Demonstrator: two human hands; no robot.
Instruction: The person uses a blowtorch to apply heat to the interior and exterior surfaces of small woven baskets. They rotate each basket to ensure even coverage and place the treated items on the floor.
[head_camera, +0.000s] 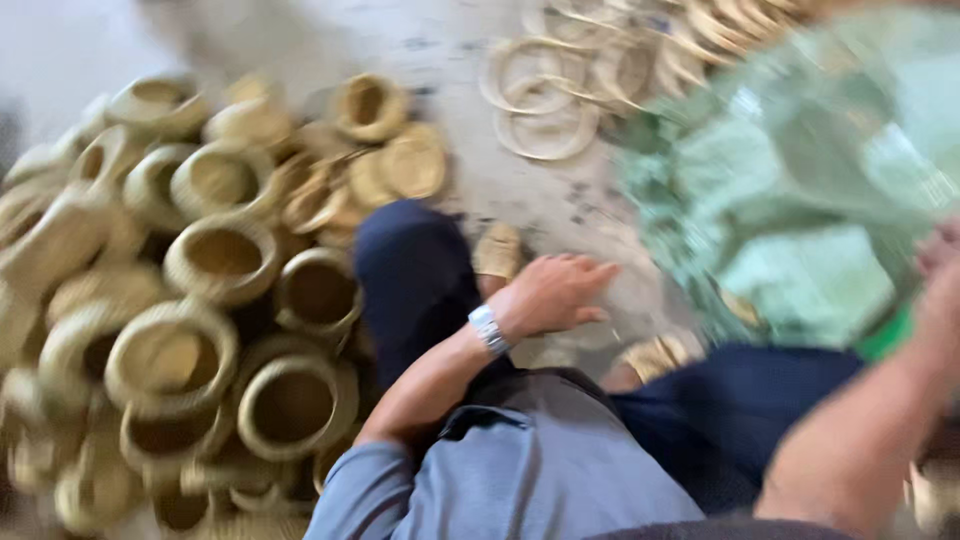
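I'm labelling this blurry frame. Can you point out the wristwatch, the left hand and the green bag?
wristwatch (489, 328), head view, on the metal band.
left hand (556, 293), head view, on the back of the hand.
green bag (800, 190), head view, on its crinkled side.

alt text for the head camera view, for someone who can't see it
Blurred by motion, a seated person's left hand, a watch on its wrist, rests open on the floor by the knee, while the right hand grips a pale green sack at the frame's right edge. A heap of round woven baskets fills the left, and woven rings lie at the top.
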